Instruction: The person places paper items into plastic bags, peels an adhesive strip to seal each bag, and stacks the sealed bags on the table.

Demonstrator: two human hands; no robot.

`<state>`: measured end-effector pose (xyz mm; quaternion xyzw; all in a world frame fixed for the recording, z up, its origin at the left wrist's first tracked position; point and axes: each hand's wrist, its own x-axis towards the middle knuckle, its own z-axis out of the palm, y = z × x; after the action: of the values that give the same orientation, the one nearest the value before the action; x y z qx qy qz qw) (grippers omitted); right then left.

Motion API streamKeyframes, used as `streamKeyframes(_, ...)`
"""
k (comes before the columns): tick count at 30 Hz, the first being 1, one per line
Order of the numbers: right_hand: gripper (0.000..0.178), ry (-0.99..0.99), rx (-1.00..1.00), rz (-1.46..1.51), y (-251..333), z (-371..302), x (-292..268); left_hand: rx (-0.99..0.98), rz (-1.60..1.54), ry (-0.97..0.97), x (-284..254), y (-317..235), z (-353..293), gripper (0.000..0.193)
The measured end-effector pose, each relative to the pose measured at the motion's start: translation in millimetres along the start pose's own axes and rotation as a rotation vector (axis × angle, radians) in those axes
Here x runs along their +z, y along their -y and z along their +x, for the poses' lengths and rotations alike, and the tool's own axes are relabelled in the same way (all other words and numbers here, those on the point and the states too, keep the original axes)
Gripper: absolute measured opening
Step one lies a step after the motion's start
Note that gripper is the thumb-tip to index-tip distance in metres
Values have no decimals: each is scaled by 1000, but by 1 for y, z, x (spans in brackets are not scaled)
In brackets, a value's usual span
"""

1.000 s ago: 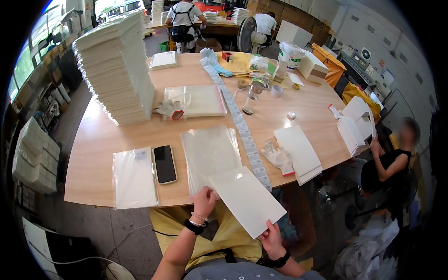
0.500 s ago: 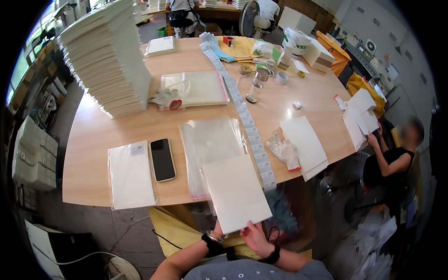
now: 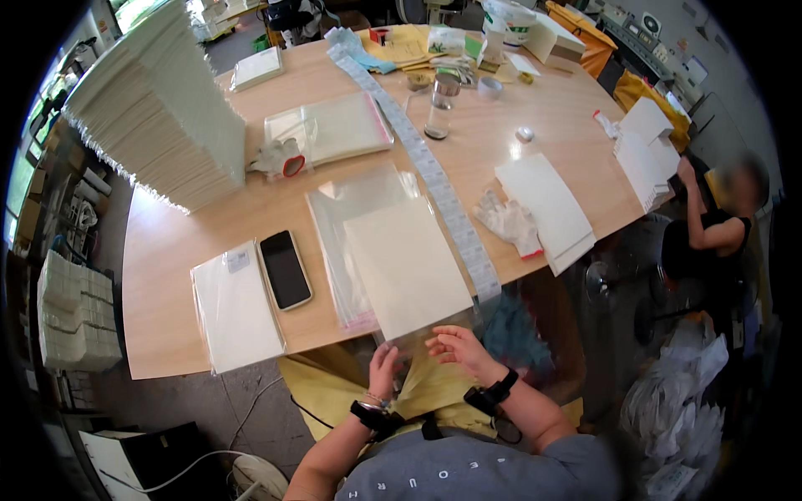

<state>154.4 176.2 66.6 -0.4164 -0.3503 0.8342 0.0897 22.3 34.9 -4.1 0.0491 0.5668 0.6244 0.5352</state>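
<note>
A cream-white sheet or thin stack of paper (image 3: 409, 271) lies at the table's near edge, on top of clear plastic bags (image 3: 330, 242). Clear film shows along its lower edge, so it seems to be at least partly inside a bag. My left hand (image 3: 384, 371) is just below its lower left corner, with fingers loosely apart near the film. Close to the lower right edge is my right hand (image 3: 464, 349), its fingers half curled and apart, nothing visible in them. A strip of printed labels (image 3: 426, 167) runs along the right of the paper.
To the left lie a black phone (image 3: 285, 269) and a bagged white pack (image 3: 238, 309). A tall paper stack (image 3: 159, 108) stands behind. White sheets (image 3: 547, 209) and a work glove (image 3: 508, 221) lie right, beyond them a glass jar (image 3: 441, 108). Another person (image 3: 710, 225) sits far right.
The paper has moved up and left onto the bags, away from my body. Both hands have come off its lower edge. The view has shifted a little.
</note>
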Motion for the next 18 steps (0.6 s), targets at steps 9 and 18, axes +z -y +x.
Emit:
streamKeyframes(9, 12, 156, -948, -1351, -43, 37, 60, 7, -181, 96, -20, -4, -6, 34)
streamKeyframes(18, 12, -579, -878, -180, 76, -48, -137, 6, -28, -65, -11, -15, -6, 30)
